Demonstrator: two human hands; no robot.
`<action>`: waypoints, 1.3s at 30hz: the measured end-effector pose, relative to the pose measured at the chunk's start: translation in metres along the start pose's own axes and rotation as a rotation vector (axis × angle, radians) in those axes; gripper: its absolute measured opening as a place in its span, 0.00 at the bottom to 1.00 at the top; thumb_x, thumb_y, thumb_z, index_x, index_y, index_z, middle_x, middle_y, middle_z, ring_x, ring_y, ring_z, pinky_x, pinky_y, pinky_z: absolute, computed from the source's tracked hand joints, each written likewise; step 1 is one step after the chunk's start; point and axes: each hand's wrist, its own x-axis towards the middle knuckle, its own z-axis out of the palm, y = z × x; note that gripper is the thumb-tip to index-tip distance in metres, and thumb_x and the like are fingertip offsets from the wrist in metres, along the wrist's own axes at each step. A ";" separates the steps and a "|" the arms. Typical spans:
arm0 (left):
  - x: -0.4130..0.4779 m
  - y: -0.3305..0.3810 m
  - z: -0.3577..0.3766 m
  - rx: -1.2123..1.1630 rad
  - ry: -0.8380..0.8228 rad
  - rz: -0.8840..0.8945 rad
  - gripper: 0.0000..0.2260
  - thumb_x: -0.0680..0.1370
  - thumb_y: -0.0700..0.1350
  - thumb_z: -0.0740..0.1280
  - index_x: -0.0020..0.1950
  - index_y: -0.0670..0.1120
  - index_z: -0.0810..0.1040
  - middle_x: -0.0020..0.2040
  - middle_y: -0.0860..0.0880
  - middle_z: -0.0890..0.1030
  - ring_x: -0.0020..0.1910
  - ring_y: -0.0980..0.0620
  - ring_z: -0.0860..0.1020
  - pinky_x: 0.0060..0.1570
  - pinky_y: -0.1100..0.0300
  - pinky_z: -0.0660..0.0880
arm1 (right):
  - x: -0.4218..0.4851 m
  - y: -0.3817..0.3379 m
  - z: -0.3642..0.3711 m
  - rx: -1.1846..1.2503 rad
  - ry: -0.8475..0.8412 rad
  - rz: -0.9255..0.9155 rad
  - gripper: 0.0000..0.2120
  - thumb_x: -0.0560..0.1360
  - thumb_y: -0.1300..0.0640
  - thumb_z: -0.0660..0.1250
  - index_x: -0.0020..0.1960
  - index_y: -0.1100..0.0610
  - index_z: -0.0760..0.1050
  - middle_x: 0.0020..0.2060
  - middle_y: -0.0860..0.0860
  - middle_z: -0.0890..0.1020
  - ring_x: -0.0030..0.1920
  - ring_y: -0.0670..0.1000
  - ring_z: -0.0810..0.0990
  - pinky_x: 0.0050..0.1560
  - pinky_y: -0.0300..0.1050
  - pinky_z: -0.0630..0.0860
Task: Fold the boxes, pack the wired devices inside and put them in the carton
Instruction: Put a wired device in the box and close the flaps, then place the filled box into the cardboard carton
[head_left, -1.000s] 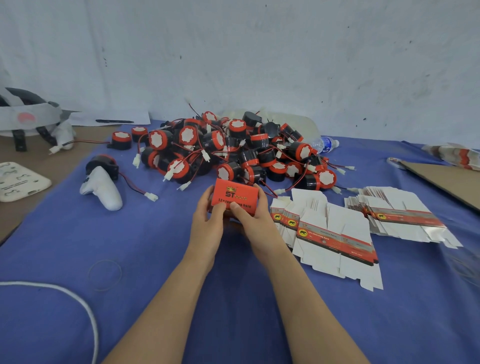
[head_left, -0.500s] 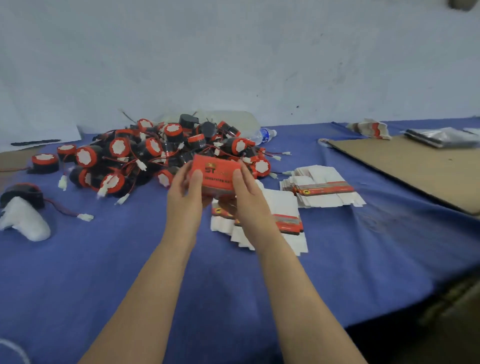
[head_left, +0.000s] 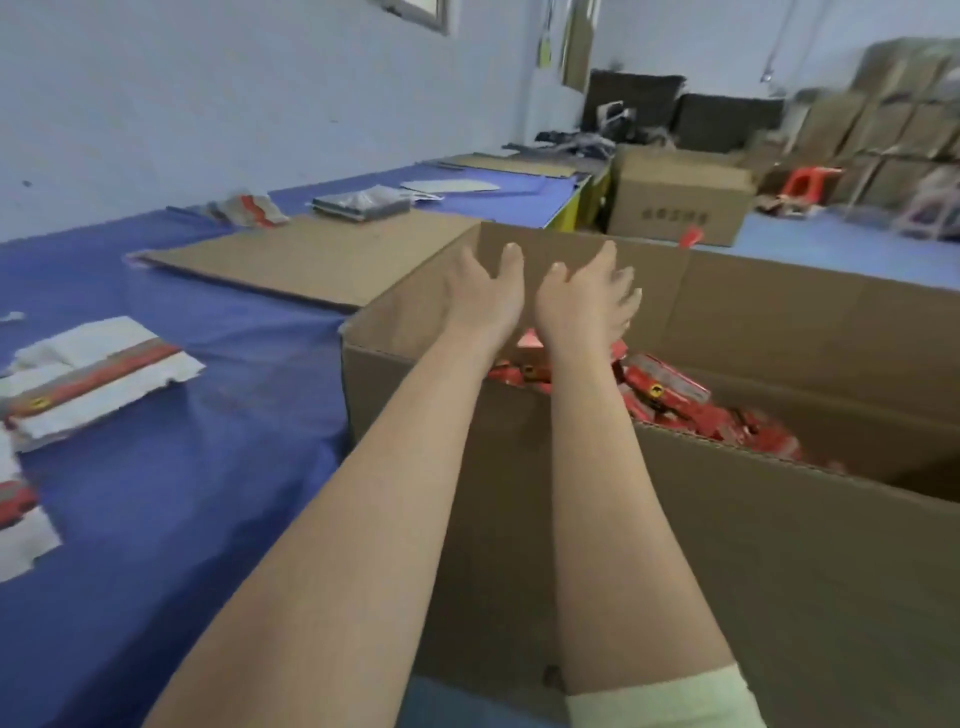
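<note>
A large brown carton (head_left: 779, 571) stands to the right of the table, holding several packed red boxes (head_left: 670, 389). My left hand (head_left: 485, 291) and my right hand (head_left: 587, 301) reach side by side over the carton's near-left corner. Their fingers are spread and relaxed, and they hold nothing. One red box (head_left: 530, 340) shows just beneath and between my wrists, inside the carton. Flat unfolded box blanks (head_left: 93, 374) lie on the blue table (head_left: 182, 493) at the left. The wired devices are out of view.
A flat cardboard sheet (head_left: 291, 260) lies on the table behind the carton's corner. Further back stand a second carton (head_left: 675, 202), stacked cartons (head_left: 893, 119) and a red stool (head_left: 810, 179) on the floor.
My view has swung right from the device pile to the carton. Both hands carried the folded red box over the carton and let go of it; they are now empty.
</note>
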 end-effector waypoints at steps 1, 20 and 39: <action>-0.001 0.000 0.002 -0.017 0.011 0.007 0.28 0.82 0.57 0.54 0.78 0.46 0.53 0.77 0.46 0.58 0.75 0.46 0.59 0.71 0.52 0.57 | -0.002 0.000 -0.001 -0.006 0.014 -0.027 0.26 0.82 0.55 0.53 0.78 0.55 0.49 0.78 0.57 0.50 0.77 0.58 0.45 0.74 0.52 0.44; -0.138 -0.174 -0.380 0.153 0.863 -0.517 0.12 0.78 0.41 0.57 0.57 0.37 0.75 0.57 0.37 0.77 0.56 0.39 0.76 0.56 0.47 0.74 | -0.278 -0.084 0.263 -0.194 -1.051 -0.534 0.16 0.79 0.54 0.58 0.62 0.63 0.70 0.63 0.60 0.74 0.63 0.61 0.71 0.59 0.49 0.68; -0.171 -0.137 -0.442 -0.288 0.920 0.077 0.19 0.76 0.47 0.70 0.66 0.48 0.73 0.52 0.53 0.84 0.48 0.56 0.82 0.44 0.61 0.78 | -0.297 -0.137 0.280 0.697 -1.107 -0.101 0.35 0.77 0.61 0.67 0.77 0.47 0.53 0.54 0.49 0.78 0.55 0.47 0.79 0.52 0.40 0.75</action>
